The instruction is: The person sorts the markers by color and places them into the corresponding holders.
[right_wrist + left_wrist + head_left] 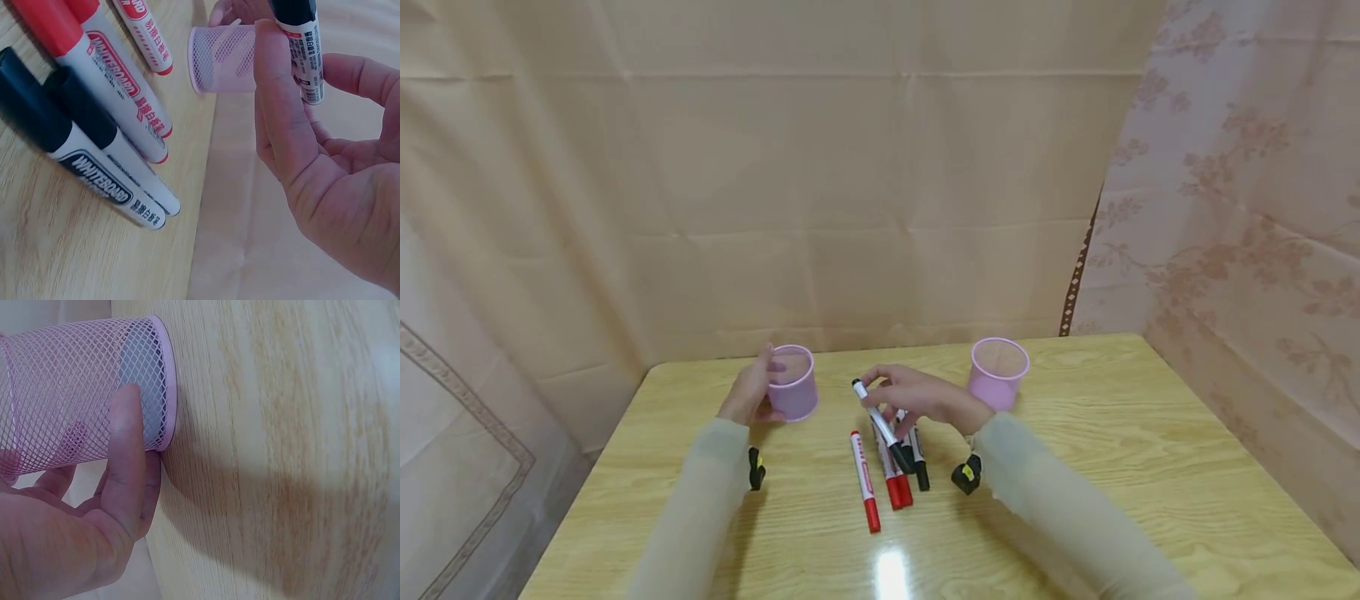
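Note:
My left hand (748, 392) grips a pink mesh pen cup (795, 398) standing upright at the table's back left. In the left wrist view, the thumb lies along the cup's mesh side (69, 394) and the other fingers reach round it, partly hidden. Over the middle of the table, my right hand (921, 392) pinches a whiteboard marker (880, 423) with a black cap, tilted cap end down. Beneath that hand lie two red-capped markers (895, 493) and two black-capped markers (112, 169). Another red-capped marker (863, 475) lies apart, to their left.
A second pink mesh cup (997, 379) stands at the back right, behind the right forearm. The wooden table (1150, 467) ends at a beige curtain (850, 208). Flowered cloth (1247, 250) hangs along the right side.

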Tool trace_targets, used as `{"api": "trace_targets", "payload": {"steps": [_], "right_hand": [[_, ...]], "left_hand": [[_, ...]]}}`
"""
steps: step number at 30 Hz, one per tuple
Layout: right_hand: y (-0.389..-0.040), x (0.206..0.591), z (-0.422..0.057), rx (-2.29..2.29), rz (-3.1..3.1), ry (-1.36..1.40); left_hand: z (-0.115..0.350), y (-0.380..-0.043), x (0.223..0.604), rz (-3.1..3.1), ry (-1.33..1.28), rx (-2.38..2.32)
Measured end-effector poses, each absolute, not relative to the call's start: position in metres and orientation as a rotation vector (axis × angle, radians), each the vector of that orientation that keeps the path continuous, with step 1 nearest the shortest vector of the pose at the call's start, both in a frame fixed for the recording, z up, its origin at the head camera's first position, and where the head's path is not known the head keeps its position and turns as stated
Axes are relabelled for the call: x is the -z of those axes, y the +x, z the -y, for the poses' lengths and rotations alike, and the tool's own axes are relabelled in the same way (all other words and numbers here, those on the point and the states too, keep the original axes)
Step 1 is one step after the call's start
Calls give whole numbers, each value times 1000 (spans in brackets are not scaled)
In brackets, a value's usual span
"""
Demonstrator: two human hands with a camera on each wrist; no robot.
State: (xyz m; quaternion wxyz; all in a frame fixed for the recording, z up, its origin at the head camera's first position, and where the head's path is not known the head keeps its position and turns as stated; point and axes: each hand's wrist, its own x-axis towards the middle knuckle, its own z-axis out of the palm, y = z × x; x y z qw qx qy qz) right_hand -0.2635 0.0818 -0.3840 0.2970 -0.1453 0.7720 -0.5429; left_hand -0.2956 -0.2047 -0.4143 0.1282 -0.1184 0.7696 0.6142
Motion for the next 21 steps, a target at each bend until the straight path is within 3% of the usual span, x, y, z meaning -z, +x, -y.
{"api": "trace_targets", "payload": {"steps": [21], "right_hand": [[-280, 374, -57, 1656, -1968, -332]], "left_hand": [[205, -299, 417, -2249, -360, -1756]]}}
